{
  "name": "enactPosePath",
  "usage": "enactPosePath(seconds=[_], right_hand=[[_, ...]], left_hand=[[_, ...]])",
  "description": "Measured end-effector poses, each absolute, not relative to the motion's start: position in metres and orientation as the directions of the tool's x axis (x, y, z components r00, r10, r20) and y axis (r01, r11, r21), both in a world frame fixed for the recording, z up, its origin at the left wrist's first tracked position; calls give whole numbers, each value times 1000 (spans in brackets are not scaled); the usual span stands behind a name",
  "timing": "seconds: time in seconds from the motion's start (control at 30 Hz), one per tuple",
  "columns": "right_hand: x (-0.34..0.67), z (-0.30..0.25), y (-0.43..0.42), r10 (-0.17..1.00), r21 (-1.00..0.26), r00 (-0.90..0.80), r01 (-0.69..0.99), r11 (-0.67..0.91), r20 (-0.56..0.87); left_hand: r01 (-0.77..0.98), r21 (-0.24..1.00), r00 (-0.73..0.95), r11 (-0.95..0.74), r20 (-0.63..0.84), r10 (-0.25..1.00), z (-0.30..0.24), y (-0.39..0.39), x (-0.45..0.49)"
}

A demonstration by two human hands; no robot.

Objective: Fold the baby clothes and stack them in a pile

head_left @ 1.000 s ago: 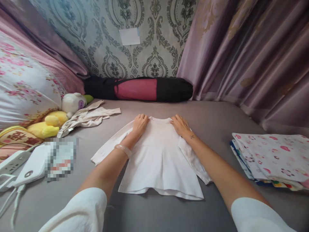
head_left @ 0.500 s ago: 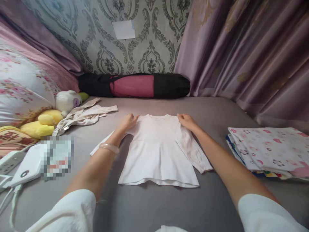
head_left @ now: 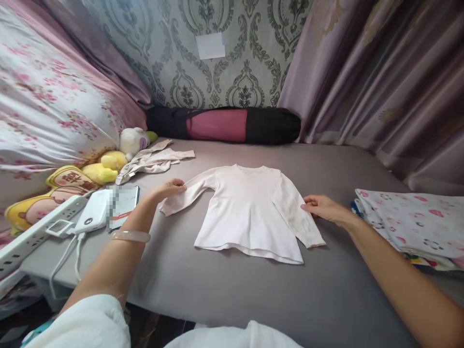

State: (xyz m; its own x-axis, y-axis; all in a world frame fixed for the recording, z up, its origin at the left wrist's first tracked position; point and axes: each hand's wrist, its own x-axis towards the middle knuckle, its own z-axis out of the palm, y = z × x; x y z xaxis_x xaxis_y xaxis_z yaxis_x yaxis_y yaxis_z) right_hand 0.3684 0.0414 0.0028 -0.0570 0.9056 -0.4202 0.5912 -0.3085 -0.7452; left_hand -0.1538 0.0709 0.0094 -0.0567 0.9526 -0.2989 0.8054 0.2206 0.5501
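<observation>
A white long-sleeved shirt (head_left: pixel 250 212) lies spread flat on the grey bed sheet, its neckline toward the wall and its hem toward me. My left hand (head_left: pixel 169 188) pinches the upper edge of the left-side sleeve, which stretches outward from the body of the shirt. On the other side, my right hand (head_left: pixel 323 209) has its thumb and fingers closed on the outer edge of the right-side sleeve, which slants down beside the shirt. A pale bangle (head_left: pixel 130 236) circles my left wrist.
Left of the shirt are a crumpled pale garment (head_left: pixel 155 158), plush toys (head_left: pixel 110 164), a white power bank (head_left: pixel 94 212) with cables and a power strip (head_left: pixel 39 232). Folded patterned cloths (head_left: pixel 416 217) lie right. A black-and-pink rolled bag (head_left: pixel 217 125) rests against the wall.
Both hands have left the shirt's shoulders and moved outward to the sleeves. The left-side sleeve now shows more fully stretched out. My view has swung left.
</observation>
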Motion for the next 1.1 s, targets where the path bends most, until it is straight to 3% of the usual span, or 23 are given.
enactPosePath(seconds=[0.17,0.3,0.4,0.57,0.7,0.77,0.83,0.97,1.1], right_hand=[[374,9,60,951,-657,59,710,-253,-302],[389,22,81,991,-265,88,958,-111,-97],[394,31,88,997,16,66,998,-66,-48],[387,26,91,999,265,53,963,-48,-13],[380,13,87,995,267,72,960,-86,62],[373,11,79,982,213,70,971,-108,177],[363,11,68,974,111,78,989,-103,212],[336,9,47,994,-126,99,987,-104,-41],[313,2,39,986,-217,116,966,-140,-121]], left_hand=[[892,431,-104,136,-99,990,6,81,-155],[981,196,-22,4,91,996,7,97,-157],[998,20,59,-64,189,980,7,108,-158],[989,-136,80,-55,186,979,6,117,-150],[993,-99,-37,63,249,968,7,109,-136],[991,-47,-104,125,320,942,9,99,-125],[989,26,-145,144,277,950,11,87,-112],[951,261,-160,167,-49,986,10,68,-81],[869,438,-201,229,-110,973,0,59,-56]])
